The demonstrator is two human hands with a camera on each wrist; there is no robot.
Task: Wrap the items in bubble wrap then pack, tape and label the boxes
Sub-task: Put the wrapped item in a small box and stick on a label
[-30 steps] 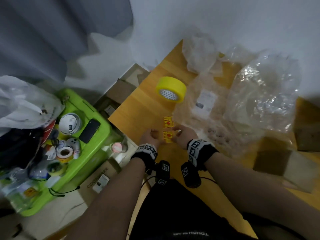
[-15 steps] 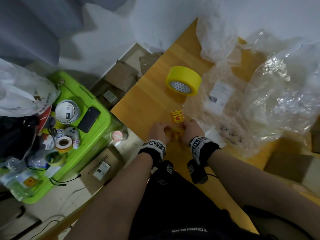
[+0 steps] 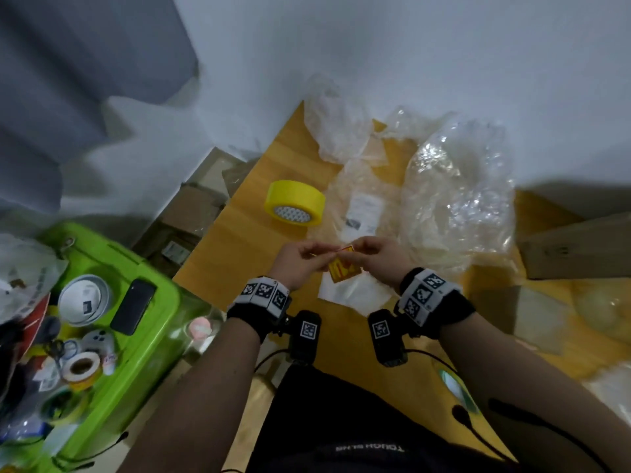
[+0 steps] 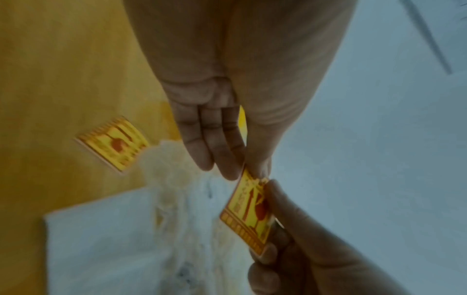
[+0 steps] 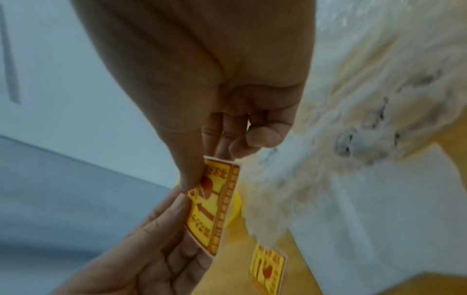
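Observation:
A small yellow-and-red label (image 3: 346, 249) hangs above the wooden table (image 3: 239, 254), pinched from both sides. My left hand (image 3: 326, 256) pinches one edge between thumb and fingers (image 4: 225, 161), and the label (image 4: 248, 215) shows below them. My right hand (image 3: 356, 249) pinches the other edge of the label (image 5: 213, 205) with thumb and forefinger. A second, similar label (image 3: 343, 271) lies flat on the table under the hands, also visible as the flat label (image 4: 113, 145) and the flat label (image 5: 267, 271). A yellow tape roll (image 3: 295, 208) lies just beyond.
Crumpled clear bubble wrap and plastic bags (image 3: 457, 192) cover the table's far right. A white sheet (image 3: 355, 295) lies near the front edge. A cardboard box (image 3: 577, 250) sits at the right. A green bin lid (image 3: 160, 264) with clutter stands at the left, with boxes (image 3: 191, 213) on the floor.
Both hands, down on the table over one label a second ago, have lifted it and now hold it in the air. The other label stays on the table.

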